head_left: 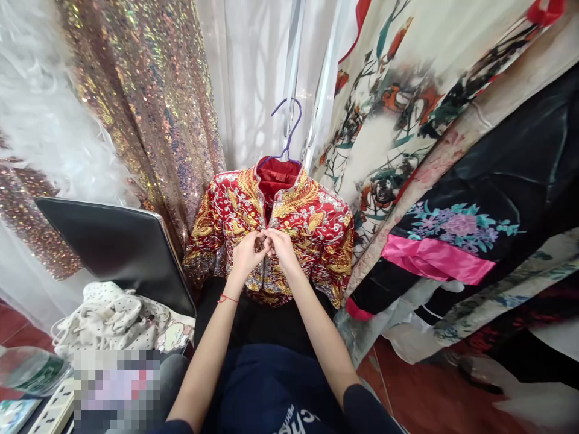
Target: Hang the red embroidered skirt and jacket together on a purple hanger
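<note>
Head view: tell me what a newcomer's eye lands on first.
The red jacket, embroidered in gold, stands out mid-picture, a purple hanger at its collar, with the left hand and right hand together at its front. Next come the sequined cloth, upper left, and the pink-trimmed black garment, right.

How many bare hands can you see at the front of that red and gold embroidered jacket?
2: the left hand and the right hand, close together at the front opening of the embroidered jacket. No other hand shows there.
</note>
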